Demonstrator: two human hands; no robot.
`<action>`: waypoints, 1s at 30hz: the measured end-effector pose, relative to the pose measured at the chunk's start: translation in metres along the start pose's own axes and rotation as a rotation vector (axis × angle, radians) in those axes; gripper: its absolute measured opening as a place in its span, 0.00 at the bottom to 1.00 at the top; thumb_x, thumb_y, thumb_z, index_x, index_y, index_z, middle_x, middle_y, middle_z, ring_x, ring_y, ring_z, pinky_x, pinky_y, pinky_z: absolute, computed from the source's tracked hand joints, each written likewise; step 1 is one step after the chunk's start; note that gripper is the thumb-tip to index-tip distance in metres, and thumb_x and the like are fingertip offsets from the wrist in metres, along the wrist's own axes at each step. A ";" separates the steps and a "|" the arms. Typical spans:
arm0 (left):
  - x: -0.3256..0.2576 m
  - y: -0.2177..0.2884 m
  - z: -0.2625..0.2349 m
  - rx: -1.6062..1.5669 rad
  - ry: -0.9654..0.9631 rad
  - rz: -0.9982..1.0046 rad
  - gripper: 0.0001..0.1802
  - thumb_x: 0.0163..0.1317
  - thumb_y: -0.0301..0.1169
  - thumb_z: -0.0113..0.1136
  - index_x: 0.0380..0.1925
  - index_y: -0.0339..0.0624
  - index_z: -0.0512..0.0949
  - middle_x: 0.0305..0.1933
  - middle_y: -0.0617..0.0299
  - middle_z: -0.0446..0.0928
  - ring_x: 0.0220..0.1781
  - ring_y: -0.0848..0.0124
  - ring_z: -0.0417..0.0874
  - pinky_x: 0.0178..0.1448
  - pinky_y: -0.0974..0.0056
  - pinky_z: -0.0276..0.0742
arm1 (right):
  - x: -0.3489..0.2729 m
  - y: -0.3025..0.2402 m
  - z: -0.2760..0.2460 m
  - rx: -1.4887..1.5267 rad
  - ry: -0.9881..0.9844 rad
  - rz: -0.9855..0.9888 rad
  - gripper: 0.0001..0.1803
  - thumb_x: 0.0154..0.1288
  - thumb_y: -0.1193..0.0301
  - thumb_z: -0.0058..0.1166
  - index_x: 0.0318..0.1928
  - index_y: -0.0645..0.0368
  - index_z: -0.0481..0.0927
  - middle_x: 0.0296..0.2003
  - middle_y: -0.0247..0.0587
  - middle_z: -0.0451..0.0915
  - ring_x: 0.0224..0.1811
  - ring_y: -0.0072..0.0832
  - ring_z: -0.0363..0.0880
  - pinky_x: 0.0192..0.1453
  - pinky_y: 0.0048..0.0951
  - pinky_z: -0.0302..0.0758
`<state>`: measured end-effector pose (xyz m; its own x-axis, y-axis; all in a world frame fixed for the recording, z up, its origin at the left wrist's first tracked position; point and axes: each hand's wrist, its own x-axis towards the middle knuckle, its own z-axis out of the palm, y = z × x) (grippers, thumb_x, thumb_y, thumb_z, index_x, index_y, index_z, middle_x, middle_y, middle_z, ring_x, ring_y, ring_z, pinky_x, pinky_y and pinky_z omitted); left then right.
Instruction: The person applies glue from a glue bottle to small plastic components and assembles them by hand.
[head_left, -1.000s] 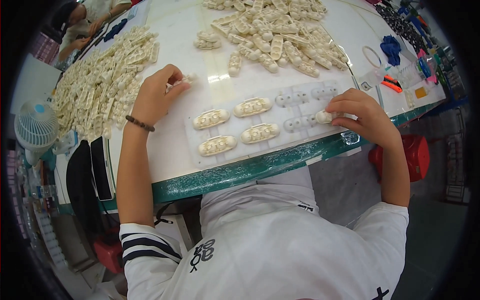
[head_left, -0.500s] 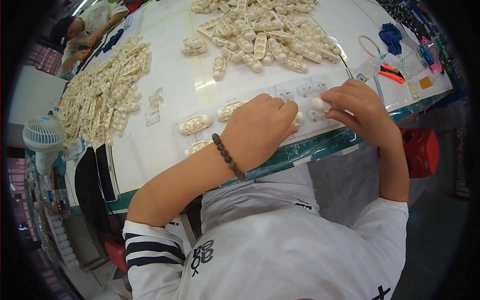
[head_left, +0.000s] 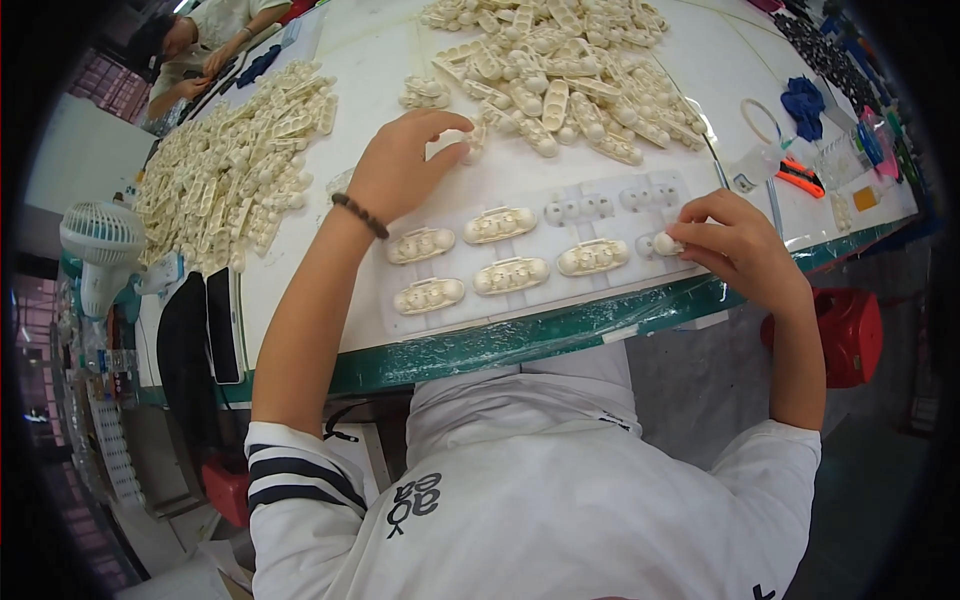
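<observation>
The right hand [head_left: 740, 240] pinches a cream moulded piece [head_left: 667, 243] between thumb and fingertips, its near end covered by the fingers. This piece is at the last seat on the right of the near row of a translucent white plate [head_left: 482, 304]; whether it is fully down in the seat cannot be told.

The left hand [head_left: 408, 170], with a dark beaded bracelet [head_left: 360, 215] at its wrist, reaches beyond the plate, thumb and forefinger curved apart around the side of another cream piece [head_left: 477, 143]. Whether the fingers have closed on that piece cannot be told.

Between the hands, five cream pieces sit on the plate: two at the left of the far row [head_left: 498, 225] and three along the near row [head_left: 592, 257]. The two right-hand seats of the far row show bare rounded bumps [head_left: 580, 207].

Just past the left hand, a small cluster [head_left: 425, 93] of pieces lies beside a large far heap [head_left: 570, 80]; a second heap [head_left: 225, 165] spreads over the left of the white worktop [head_left: 370, 110]. Beyond the right hand lie an orange cutter [head_left: 800, 178] and a blue cloth [head_left: 802, 105]. At the far left corner, a co-worker [head_left: 215, 35] bends over the worktop; a white fan [head_left: 100, 235] stands at the left edge.
</observation>
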<state>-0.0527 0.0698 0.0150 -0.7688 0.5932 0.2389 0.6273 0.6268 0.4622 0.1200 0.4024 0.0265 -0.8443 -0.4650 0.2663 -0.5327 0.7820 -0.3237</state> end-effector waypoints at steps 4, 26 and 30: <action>0.001 -0.029 0.012 -0.094 -0.122 0.094 0.19 0.61 0.31 0.61 0.53 0.49 0.78 0.62 0.52 0.71 0.61 0.60 0.74 0.57 0.62 0.74 | 0.005 -0.004 -0.004 0.059 0.057 0.001 0.12 0.54 0.76 0.63 0.42 0.58 0.83 0.39 0.39 0.78 0.42 0.37 0.77 0.45 0.33 0.75; -0.013 -0.060 0.013 -0.329 0.018 -0.003 0.23 0.52 0.26 0.60 0.51 0.40 0.71 0.45 0.59 0.79 0.47 0.70 0.78 0.53 0.66 0.72 | 0.154 -0.028 -0.002 0.277 -0.147 -0.015 0.14 0.62 0.68 0.60 0.46 0.62 0.82 0.41 0.44 0.83 0.43 0.35 0.81 0.50 0.32 0.75; -0.015 -0.061 0.012 -0.210 0.031 0.046 0.23 0.49 0.26 0.59 0.48 0.37 0.71 0.41 0.54 0.77 0.44 0.64 0.77 0.51 0.62 0.74 | 0.242 -0.017 0.059 0.033 0.001 -0.193 0.18 0.63 0.66 0.59 0.52 0.57 0.80 0.50 0.46 0.79 0.49 0.40 0.79 0.53 0.37 0.75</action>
<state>-0.0782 0.0286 -0.0271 -0.7456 0.6007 0.2886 0.6246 0.4789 0.6169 -0.0784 0.2526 0.0429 -0.7265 -0.6043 0.3271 -0.6861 0.6646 -0.2960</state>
